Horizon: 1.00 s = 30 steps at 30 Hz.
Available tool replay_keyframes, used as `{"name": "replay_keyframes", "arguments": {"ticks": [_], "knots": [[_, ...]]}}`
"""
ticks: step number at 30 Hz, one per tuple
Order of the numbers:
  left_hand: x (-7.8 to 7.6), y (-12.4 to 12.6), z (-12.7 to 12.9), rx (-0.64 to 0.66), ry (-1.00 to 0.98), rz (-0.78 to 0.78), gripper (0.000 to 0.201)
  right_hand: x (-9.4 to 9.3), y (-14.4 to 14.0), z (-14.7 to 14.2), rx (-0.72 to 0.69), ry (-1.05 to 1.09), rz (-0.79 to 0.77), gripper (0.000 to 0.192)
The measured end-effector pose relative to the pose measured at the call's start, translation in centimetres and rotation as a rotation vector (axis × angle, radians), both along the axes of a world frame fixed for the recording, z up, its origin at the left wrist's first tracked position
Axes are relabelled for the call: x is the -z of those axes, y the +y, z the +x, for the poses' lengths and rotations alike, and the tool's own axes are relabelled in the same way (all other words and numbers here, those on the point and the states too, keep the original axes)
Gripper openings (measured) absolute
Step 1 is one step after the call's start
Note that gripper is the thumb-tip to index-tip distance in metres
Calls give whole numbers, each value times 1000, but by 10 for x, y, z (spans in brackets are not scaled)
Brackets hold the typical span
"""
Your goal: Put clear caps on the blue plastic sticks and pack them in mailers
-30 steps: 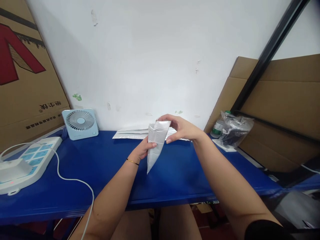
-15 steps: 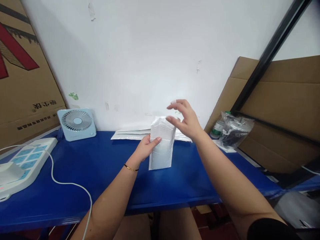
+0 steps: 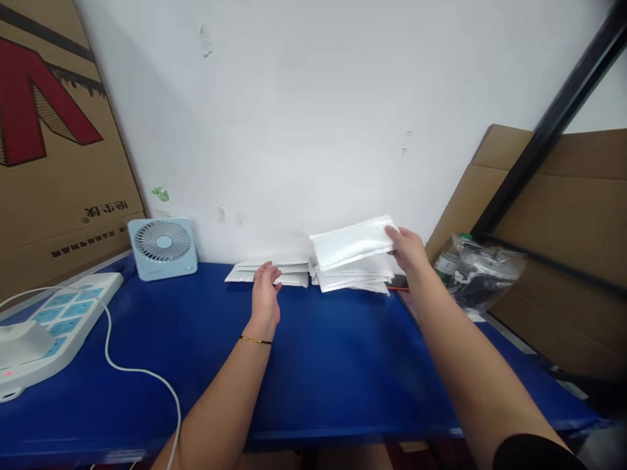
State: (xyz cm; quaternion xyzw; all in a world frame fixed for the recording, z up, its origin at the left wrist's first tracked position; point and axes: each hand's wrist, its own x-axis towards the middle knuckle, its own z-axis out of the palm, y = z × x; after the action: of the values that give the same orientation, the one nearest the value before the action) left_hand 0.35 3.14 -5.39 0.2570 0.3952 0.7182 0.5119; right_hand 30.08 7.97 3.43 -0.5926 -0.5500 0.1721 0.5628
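A white padded mailer [image 3: 353,243] is pinched at its right end by my right hand [image 3: 405,248], thumb on top. It lies slightly tilted above a pile of similar white mailers [image 3: 355,279]; whether it touches the pile I cannot tell. My left hand [image 3: 265,297] is at the front of another stack of white mailers [image 3: 294,277] to the left, its fingers loosely curled and apart. No mailer shows in its grasp.
On the blue table [image 3: 323,365], a light blue fan [image 3: 164,248] stands at left behind a white power strip [image 3: 63,326] with a trailing cable [image 3: 142,371]. At right are a clear plastic bag [image 3: 482,274], a bottle [image 3: 447,264] and cardboard [image 3: 563,215].
My left hand has let go of the mailer and moved to the left stack. My right hand, empty before, now holds a mailer flat over the right pile. The view has shifted slightly.
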Motion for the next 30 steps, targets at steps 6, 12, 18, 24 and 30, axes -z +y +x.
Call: {"name": "replay_keyframes", "arguments": {"ticks": [6,12,18,24,30], "knots": [[22,21,-5,94,-279,-315,14,61,33,25,445,-174,-318,35],[31,28,-2,107,-247,-283,18,68,34,-39,300,-704,45,42],[28,26,-1,203,-321,-259,16,72,32,-159,-255,-1208,120,34],[13,19,-2,251,-420,-120,33,75,-1,-160,-260,-1125,153,38],[5,16,-7,34,-584,15,33,106,-73,-94,-602,-962,275,36]]}}
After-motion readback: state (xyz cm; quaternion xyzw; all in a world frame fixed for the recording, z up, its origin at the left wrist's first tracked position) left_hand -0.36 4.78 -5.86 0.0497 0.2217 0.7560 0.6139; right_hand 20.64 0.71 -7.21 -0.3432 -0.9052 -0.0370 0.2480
